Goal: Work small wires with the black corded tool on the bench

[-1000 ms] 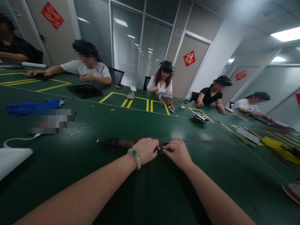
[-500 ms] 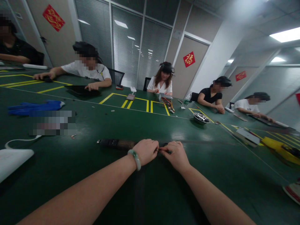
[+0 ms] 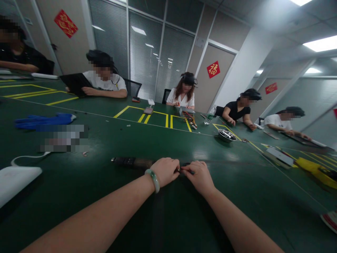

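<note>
On the green table lies a long dark cylindrical tool (image 3: 134, 162), black and brown, with a silver tip at its left end; it resembles an inline electric screwdriver. My left hand (image 3: 165, 171), with a pale green bangle at the wrist, is closed over the tool's right end and hides it. Close beside it, my right hand (image 3: 198, 175) is closed in a pinch, thumb and finger meeting just right of the left fingertips. Something small and dark shows between the two hands, too small to name.
Left lie a blue glove (image 3: 44, 121), a blurred-out object and a white device (image 3: 19, 182) with a cable. Ahead are a metal bowl (image 3: 226, 135), a water bottle (image 3: 210, 115) and a box with coloured wires (image 3: 187, 111). A white box (image 3: 279, 157) stands right. Several people sit opposite.
My hands stay nearly in place, with small finger movement. Across the table, a person at left has tilted up a flat black panel, and another in black has parted their hands.
</note>
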{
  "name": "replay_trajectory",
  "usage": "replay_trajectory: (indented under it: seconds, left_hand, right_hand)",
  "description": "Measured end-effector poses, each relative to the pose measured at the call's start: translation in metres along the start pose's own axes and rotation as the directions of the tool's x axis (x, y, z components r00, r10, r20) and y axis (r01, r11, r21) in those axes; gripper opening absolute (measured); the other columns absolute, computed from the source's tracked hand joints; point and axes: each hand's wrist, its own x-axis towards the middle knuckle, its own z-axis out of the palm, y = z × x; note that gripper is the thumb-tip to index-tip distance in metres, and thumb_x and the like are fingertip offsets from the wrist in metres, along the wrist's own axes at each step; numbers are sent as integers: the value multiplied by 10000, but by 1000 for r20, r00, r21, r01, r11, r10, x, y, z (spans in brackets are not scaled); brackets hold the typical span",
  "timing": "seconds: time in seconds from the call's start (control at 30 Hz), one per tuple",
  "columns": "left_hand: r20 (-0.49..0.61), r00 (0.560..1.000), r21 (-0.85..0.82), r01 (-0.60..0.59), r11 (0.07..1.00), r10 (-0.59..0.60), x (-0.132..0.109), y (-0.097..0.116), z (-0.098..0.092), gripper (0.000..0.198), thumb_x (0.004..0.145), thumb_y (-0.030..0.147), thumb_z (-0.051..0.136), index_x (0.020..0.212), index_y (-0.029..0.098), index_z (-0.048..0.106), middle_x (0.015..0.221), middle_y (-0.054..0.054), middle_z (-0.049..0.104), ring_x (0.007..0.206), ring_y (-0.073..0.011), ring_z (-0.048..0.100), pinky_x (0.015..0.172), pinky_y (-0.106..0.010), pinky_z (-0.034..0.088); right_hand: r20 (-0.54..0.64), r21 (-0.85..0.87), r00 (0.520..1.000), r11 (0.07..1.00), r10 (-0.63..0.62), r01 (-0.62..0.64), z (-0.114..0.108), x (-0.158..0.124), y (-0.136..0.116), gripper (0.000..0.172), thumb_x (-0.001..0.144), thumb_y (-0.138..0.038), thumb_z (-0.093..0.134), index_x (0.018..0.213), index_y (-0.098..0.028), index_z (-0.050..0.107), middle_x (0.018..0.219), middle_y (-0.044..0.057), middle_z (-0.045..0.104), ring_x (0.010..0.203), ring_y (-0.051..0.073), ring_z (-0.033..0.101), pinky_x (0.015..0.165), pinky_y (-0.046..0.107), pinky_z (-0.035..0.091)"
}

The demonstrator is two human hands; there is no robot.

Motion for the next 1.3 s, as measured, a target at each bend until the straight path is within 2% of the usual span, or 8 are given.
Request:
replay_trajectory:
  seconds: [0.23,0.5,0.73,1.03,1.2,1.3]
  left_hand:
    - [-42,999,7,17,1000,-17,3,0,5,87,851,287,561,863,208,592,836,-28,640,812,-203,598,729,-330,460]
    - [-14,996,-22,85,996,-85,3,1,6,125,844,302,570,921,205,554,856,-32,635,828,-204,613,715,-324,469]
    - [4,996,8,86,996,-86,3,3,1,116,847,304,576,912,211,552,854,-29,628,825,-204,611,709,-324,466]
    - [-1,998,28,69,997,-69,3,3,4,103,835,278,570,902,205,542,849,-33,629,813,-204,608,687,-316,464]
    - [22,998,48,52,997,-53,3,4,1,119,851,278,554,936,196,539,906,-51,639,869,-209,614,743,-324,468]
    - [19,999,56,37,998,-38,3,4,1,121,850,272,555,939,194,529,919,-57,640,882,-218,615,761,-337,470]
  right_hand:
    - [-1,26,1000,1000,10,-10,2,0,-1,49,823,-265,666,855,-267,703,809,-16,675,814,162,566,797,329,306]
    - [-6,-11,1000,1000,-27,27,2,2,1,72,848,-286,645,881,-278,709,799,-14,667,812,157,554,792,328,299]
    - [10,-53,998,996,-69,70,2,4,9,108,867,-324,628,935,-307,710,785,-16,651,815,155,538,798,336,290]
    - [26,-102,993,988,-114,116,2,5,5,112,867,-302,627,942,-308,709,818,-15,657,838,157,543,811,341,322]
    - [37,-116,982,976,-183,186,5,10,7,132,885,-243,582,941,-283,694,1062,11,667,1012,176,570,907,377,356]
    - [103,-73,970,971,-220,228,10,12,8,176,904,-153,502,972,-239,640,1038,14,678,1013,160,595,999,384,350]
